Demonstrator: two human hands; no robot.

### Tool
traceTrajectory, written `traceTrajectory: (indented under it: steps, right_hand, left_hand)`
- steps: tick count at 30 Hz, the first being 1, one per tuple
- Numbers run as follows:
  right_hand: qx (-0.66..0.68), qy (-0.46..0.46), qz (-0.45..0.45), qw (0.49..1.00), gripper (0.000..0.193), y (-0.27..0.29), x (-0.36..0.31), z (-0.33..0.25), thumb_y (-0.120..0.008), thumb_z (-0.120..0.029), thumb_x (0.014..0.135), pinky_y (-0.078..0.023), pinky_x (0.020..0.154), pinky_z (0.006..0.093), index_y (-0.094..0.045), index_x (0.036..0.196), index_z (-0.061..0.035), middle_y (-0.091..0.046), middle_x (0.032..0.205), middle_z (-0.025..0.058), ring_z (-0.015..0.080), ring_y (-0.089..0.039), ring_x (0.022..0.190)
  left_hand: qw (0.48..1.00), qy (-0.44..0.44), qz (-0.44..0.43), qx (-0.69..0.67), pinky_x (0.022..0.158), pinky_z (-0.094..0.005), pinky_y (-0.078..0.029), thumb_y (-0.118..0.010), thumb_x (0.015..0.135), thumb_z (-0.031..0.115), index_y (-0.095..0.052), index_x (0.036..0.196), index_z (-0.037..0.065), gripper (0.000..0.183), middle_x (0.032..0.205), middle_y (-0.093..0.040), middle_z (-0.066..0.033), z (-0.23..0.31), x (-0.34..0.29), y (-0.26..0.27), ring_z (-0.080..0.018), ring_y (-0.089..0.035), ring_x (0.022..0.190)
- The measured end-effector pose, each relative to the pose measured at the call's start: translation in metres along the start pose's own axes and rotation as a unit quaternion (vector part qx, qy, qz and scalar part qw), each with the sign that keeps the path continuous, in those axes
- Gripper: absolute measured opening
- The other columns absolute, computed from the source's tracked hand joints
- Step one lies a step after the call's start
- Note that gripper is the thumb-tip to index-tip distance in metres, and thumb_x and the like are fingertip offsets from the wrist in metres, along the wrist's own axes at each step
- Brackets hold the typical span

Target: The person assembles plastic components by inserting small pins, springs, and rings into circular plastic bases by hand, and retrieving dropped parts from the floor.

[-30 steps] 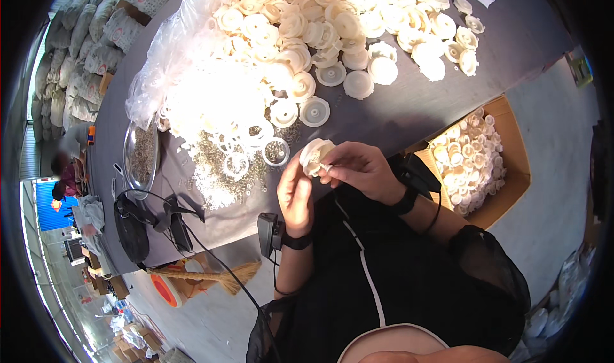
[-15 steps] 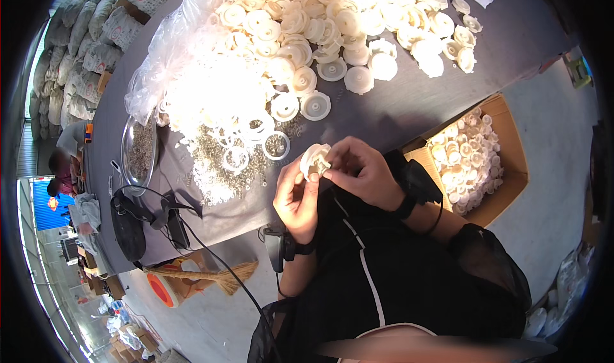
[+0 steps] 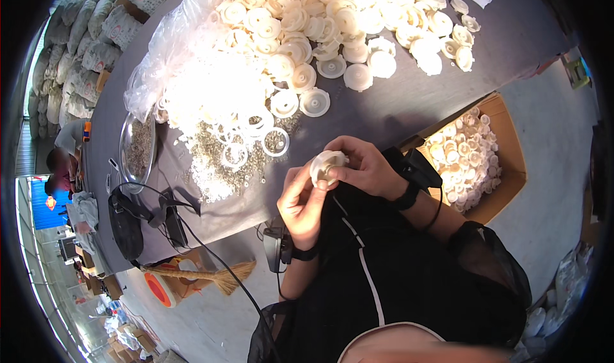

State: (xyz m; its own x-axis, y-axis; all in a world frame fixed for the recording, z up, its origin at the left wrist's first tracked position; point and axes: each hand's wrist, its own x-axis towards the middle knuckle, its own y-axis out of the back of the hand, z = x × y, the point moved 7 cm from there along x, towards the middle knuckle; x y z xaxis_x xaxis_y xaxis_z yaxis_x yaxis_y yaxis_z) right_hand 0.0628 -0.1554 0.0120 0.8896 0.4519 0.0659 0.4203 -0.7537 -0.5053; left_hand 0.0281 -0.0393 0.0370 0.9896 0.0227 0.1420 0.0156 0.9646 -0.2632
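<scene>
Between my two hands, above the table's front edge, is a white round plastic part [image 3: 327, 167] with a raised middle. My left hand [image 3: 300, 203] grips its left and lower rim between thumb and fingers. The fingers of my right hand [image 3: 366, 170] close on its right side, with the thumb at its middle. On the grey table [image 3: 358, 121] beyond lie white plastic discs [image 3: 314, 102], white rings [image 3: 275, 142] and a heap of small metal springs [image 3: 220, 183]. Bright sunlight washes out part of the pile.
A cardboard box [image 3: 511, 139] of white assembled parts stands at the right below table height. To the left are an oval metal tray [image 3: 137, 152] of small parts, a black bag [image 3: 128, 225] and cables. A straw broom [image 3: 233, 277] lies below the table edge. People [image 3: 64, 158] are far left.
My right hand has moved in and now grips the part from the right. The part has turned and shifted slightly to the right.
</scene>
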Motion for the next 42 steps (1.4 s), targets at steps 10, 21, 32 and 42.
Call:
traceTrajectory:
  steps: [10,21,32,42]
  right_hand:
    - [0.118,-0.05,0.122,0.984,0.027,0.018,-0.007,0.022,-0.062,-0.014,0.082,-0.047,0.076,0.0271,-0.054,0.104,-0.0003,-0.061,0.093,0.0066,0.0141,-0.059,0.084]
    - [0.337,-0.099,0.03,0.936,0.024,-0.002,0.002,0.036,-0.051,-0.021,0.089,-0.041,0.073,0.0303,-0.049,0.105,-0.0034,-0.049,0.088,0.0066,0.0169,-0.048,0.08]
    - [0.334,-0.1,0.028,0.937,0.025,-0.005,0.006,0.05,-0.056,-0.018,0.087,-0.046,0.075,0.033,-0.051,0.106,-0.0022,-0.057,0.093,0.0078,0.0183,-0.056,0.083]
    - [0.108,-0.096,0.088,0.986,0.025,-0.011,0.009,0.047,-0.061,-0.009,0.081,-0.047,0.074,0.0269,-0.052,0.103,-0.0023,-0.059,0.094,0.0061,0.0138,-0.058,0.084]
  left_hand:
    - [0.977,0.007,0.104,0.184,0.075,-0.0223,-0.046,-0.061,0.082,0.0,-0.061,0.107,0.0,0.025,0.093,-0.057,-0.0057,-0.006,-0.013,0.06,-0.0113,-0.056,0.084]
    - [0.769,-0.059,0.371,0.517,0.065,-0.0258,-0.043,-0.061,0.078,0.003,-0.058,0.09,0.003,0.012,0.081,-0.055,-0.0051,0.039,-0.032,0.237,-0.0137,-0.051,0.068]
    - [0.788,-0.016,0.297,0.539,0.061,-0.0246,-0.046,-0.067,0.074,0.004,-0.062,0.081,0.001,0.009,0.075,-0.057,-0.0054,0.04,-0.016,0.228,-0.0126,-0.056,0.063]
    - [0.721,-0.065,0.323,0.609,0.056,-0.028,-0.046,-0.065,0.072,0.004,-0.062,0.074,0.002,0.004,0.072,-0.057,-0.0079,0.037,-0.014,0.222,-0.0181,-0.056,0.057]
